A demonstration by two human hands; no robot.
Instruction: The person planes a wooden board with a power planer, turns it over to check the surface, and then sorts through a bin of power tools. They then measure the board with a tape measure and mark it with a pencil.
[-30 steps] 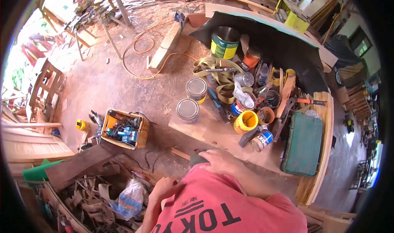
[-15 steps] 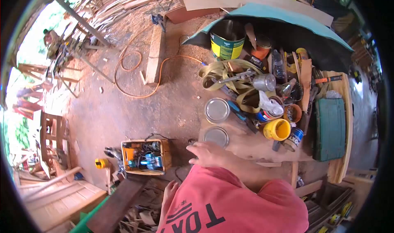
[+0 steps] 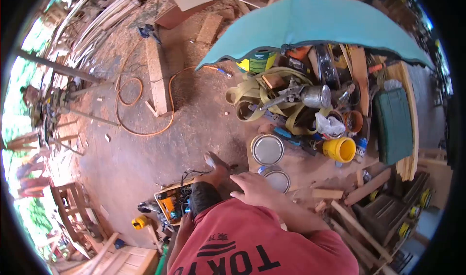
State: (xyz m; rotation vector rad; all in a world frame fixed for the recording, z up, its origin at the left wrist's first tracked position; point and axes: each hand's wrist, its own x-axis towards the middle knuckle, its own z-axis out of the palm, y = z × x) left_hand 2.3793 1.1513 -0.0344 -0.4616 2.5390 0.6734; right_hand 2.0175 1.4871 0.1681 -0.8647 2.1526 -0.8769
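Observation:
My right hand (image 3: 255, 190) reaches across in front of my red shirt (image 3: 233, 231), fingers loosely stretched out with nothing visible in them. Close to it are two round metal cans (image 3: 268, 150), seen from above; the nearer can is partly behind the hand. Beside my body on the left is my left hand (image 3: 185, 226), next to an open crate (image 3: 160, 196) holding power tools; its fingers are not clear. A foot (image 3: 210, 159) and a dark-clad knee (image 3: 205, 197) cover part of that crate.
A tabletop holds a spray gun (image 3: 315, 96), webbing straps (image 3: 276, 83), a yellow cup (image 3: 340, 150) and a green case (image 3: 394, 124). Behind them arches a teal sheet (image 3: 315, 23). An orange hose (image 3: 145, 133) and a timber beam (image 3: 159, 78) lie on the floor.
My view has shifted, with the cans now lower and further right. A foot and knee have come in over the crate. My right hand has moved slightly right and down in view.

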